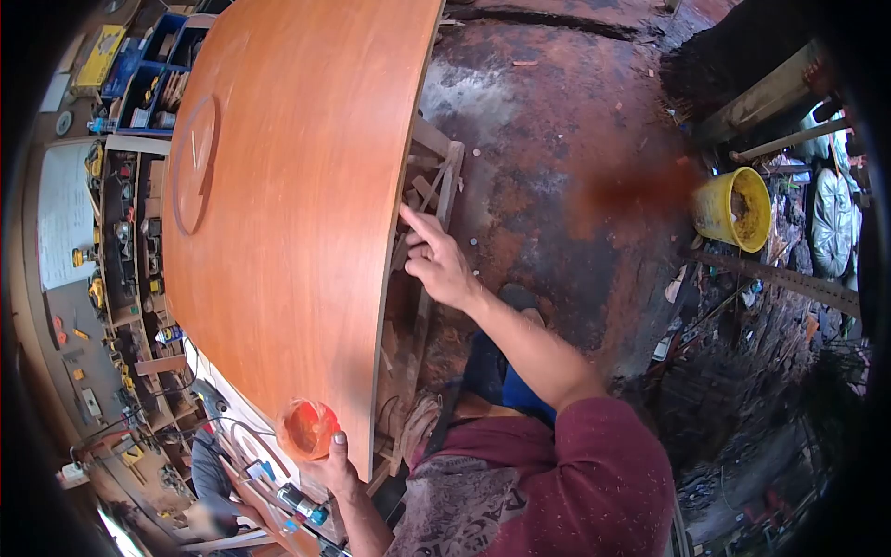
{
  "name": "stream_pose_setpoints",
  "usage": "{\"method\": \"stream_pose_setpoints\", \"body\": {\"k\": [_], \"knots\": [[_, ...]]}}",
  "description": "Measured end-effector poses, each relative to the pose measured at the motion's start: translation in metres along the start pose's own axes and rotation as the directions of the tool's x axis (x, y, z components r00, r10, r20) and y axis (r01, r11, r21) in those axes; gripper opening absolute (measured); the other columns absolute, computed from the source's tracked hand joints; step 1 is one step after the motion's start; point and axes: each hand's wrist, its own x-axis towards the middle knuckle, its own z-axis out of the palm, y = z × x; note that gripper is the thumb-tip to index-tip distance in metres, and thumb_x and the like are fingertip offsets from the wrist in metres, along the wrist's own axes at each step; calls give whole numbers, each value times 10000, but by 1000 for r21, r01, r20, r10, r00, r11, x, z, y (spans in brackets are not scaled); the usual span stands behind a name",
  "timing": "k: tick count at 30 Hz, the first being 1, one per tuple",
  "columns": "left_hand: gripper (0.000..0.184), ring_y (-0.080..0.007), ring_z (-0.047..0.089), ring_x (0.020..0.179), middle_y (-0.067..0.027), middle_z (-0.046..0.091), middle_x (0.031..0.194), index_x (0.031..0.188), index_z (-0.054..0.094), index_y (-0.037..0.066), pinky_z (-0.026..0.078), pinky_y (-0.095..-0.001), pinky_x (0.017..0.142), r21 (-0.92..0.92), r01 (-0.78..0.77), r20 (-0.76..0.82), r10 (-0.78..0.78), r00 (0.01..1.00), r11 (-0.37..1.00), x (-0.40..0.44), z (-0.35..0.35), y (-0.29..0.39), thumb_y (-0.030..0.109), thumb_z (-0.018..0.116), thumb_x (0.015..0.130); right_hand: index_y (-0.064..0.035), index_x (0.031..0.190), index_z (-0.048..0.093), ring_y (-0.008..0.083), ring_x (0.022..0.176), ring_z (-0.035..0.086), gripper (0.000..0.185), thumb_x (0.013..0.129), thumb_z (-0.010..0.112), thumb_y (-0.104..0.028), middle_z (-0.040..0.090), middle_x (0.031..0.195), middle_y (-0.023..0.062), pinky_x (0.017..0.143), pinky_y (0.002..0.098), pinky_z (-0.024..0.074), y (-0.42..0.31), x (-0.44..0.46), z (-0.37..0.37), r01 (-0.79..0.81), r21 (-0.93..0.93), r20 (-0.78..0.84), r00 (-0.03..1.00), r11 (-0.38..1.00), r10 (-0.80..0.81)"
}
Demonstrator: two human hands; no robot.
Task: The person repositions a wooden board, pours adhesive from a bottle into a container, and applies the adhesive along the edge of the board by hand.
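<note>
A large orange-brown wood-grain panel [288,176] stretches away in front of me. My left hand [334,467] is closed around a small orange cup [322,427], its thumb on the rim, near the panel's close end. Orange-brown stuff coats the cup's inside. At the panel's right edge is my right hand [438,264], with the index finger stretched out along the edge and the other fingers loosely bent. Nothing shows in it. On the panel's left part lies a looped thin brown strip [176,176].
Tool shelves [125,232] line the left, beside blue bins [153,70]. A power tool [302,504] sits at lower left, near another person's grey sleeve [215,469]. A yellow bucket [710,209] stands right. Wooden supports [448,186] show under the panel; the floor [548,139] is stained.
</note>
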Motion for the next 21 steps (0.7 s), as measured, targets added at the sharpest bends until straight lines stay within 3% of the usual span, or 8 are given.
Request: {"method": "stream_pose_setpoints", "body": {"k": [4, 7, 8, 11, 13, 18, 21], "knots": [[907, -290, 479, 1363, -130, 509, 1418, 1472, 440, 25, 400, -466, 1156, 18, 15, 11, -15, 1000, 1000, 1, -2, -1, 492, 858, 816, -76, 1541, 481, 275, 1164, 528, 785, 773, 558, 66, 473, 1451, 133, 974, 386, 483, -5, -24, 8, 45, -122, -77, 996, 992, -54], [922, -294, 474, 1372, -137, 506, 1429, 1478, 436, 17, 397, -472, 1163, 38, 29, 28, -30, 999, 999, 1, -3, -5, 502, 857, 817, -59, 1524, 488, 357, 1148, 499, 785, 755, 568, 76, 463, 1433, 174, 1011, 446, 460, -13, -2, 1, 264, -595, -69, 924, 759, -375], [927, -294, 473, 1375, -139, 504, 1433, 1480, 434, 14, 396, -474, 1164, 40, 34, 31, -36, 999, 999, 1, -3, -6, 505, 857, 817, -37, 1509, 490, 433, 1144, 467, 771, 752, 581, 75, 435, 1437, 227, 1039, 511, 427, -17, 4, 0, 219, -613, -43, 950, 759, -309], [941, -294, 473, 1376, -142, 506, 1440, 1489, 427, 13, 403, -474, 1161, 28, 32, 54, -34, 998, 999, 5, -2, -9, 493, 868, 810, -71, 1545, 481, 436, 1210, 462, 817, 746, 582, 68, 402, 1467, 257, 1051, 539, 424, -7, -10, 13, 269, -729, 17, 926, 629, -376], [944, -295, 476, 1373, -142, 507, 1440, 1491, 425, 11, 409, -471, 1157, 22, 28, 44, -29, 999, 999, 7, -4, -19, 482, 875, 808, -38, 1461, 536, 452, 1203, 465, 719, 750, 612, 35, 398, 1493, 266, 1035, 556, 413, -10, -44, 19, 367, -752, 117, 892, 547, -437], [954, -289, 483, 1366, -143, 511, 1443, 1495, 423, 8, 427, -451, 1145, 28, 35, 71, -36, 997, 999, 12, 3, -11, 457, 894, 798, -41, 1471, 522, 457, 1232, 451, 749, 735, 648, 13, 385, 1501, 286, 1043, 556, 386, -22, -34, 10, 234, -811, -17, 906, 536, -422], [948, -282, 486, 1364, -140, 513, 1442, 1495, 427, 11, 437, -437, 1137, 29, 18, 85, -21, 996, 999, 12, 6, -11, 444, 898, 796, -38, 1494, 490, 466, 1206, 467, 767, 744, 616, 52, 377, 1502, 299, 1020, 574, 415, -14, 1, 4, 293, -855, 65, 879, 428, -472]]}}
